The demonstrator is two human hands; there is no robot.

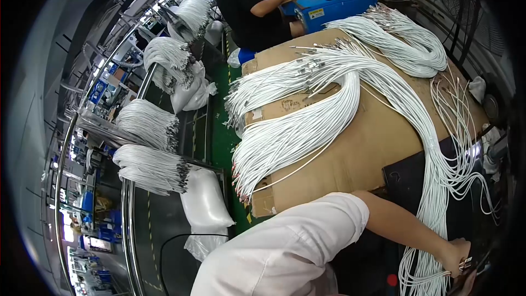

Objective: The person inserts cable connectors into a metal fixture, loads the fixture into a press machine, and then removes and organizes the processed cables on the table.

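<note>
My left hand point(456, 256), at the end of a white-sleeved arm, is at the lower right with its fingers closed on the end of a white cable. Small metal terminals point(465, 263) stick out at its fingertips. Below the hand hangs a thick bundle of white cables point(435, 203), which runs down from the cardboard-covered table. Only a dark sliver of my right hand point(469, 283) shows beside the left at the frame's edge; its fingers are too hidden to read.
Several white cable bundles point(296, 137) lie on the cardboard point(378, 142). More bundles point(150, 167) hang on a metal rack at left, near white plastic bags point(205, 197). A person in black point(241, 11) works beside a blue machine point(334, 8). A fan point(466, 0) stands at upper right.
</note>
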